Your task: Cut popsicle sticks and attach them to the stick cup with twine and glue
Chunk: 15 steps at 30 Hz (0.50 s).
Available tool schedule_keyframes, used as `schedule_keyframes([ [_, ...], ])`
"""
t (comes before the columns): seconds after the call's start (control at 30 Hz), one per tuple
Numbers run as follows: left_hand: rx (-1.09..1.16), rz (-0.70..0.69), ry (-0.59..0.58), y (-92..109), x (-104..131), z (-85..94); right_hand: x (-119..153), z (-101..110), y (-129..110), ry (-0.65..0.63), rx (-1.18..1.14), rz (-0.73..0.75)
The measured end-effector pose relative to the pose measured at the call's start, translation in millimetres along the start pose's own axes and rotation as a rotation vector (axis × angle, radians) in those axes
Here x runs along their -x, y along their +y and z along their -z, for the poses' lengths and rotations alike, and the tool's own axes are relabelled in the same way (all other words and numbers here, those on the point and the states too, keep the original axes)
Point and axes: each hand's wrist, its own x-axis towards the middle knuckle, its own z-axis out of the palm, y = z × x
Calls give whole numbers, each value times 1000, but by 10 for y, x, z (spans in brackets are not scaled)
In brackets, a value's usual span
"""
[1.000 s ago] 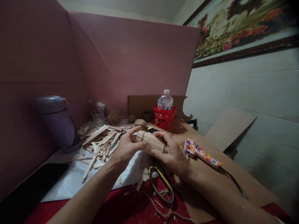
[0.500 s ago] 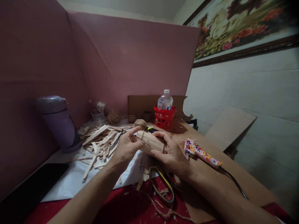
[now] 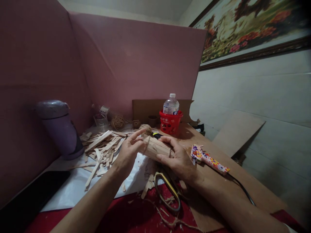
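Observation:
A small piece made of pale wooden craft sticks (image 3: 156, 147) laid side by side is held up above the table, tilted down to the right. Twine crosses it near each end. My right hand (image 3: 178, 160) grips its right end, thumb on the near face and fingers over the far top edge. My left hand (image 3: 128, 152) is at the left end, thumb and fingers closed about the corner beside the twine; its lower fingers are hidden. Under the hands lie scissors (image 3: 167, 192) with large handles. Just behind the piece are a twine ball (image 3: 145, 128) and a black-and-yellow tool (image 3: 157, 135).
Loose craft sticks (image 3: 104, 149) are heaped at left by a purple flask (image 3: 59, 129). A dark flat slab (image 3: 36, 191) lies front left. A red bucket (image 3: 170, 122) holds a plastic bottle (image 3: 171, 105). A flower-patterned glue gun (image 3: 209, 160) with a cord rests at right.
My left thumb has drawn back from the near face toward the piece's left end, baring more of the sticks there. My right hand keeps its grip.

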Motion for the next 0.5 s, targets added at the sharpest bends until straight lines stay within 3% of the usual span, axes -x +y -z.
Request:
schedule_keyframes([
  [0.27,-171,-261,229,33,-74,84,-12,2,54,33,-12,4],
  [0.5,-344,-156,377,-44,-167,238,-2,-2,44,41,26,23],
])
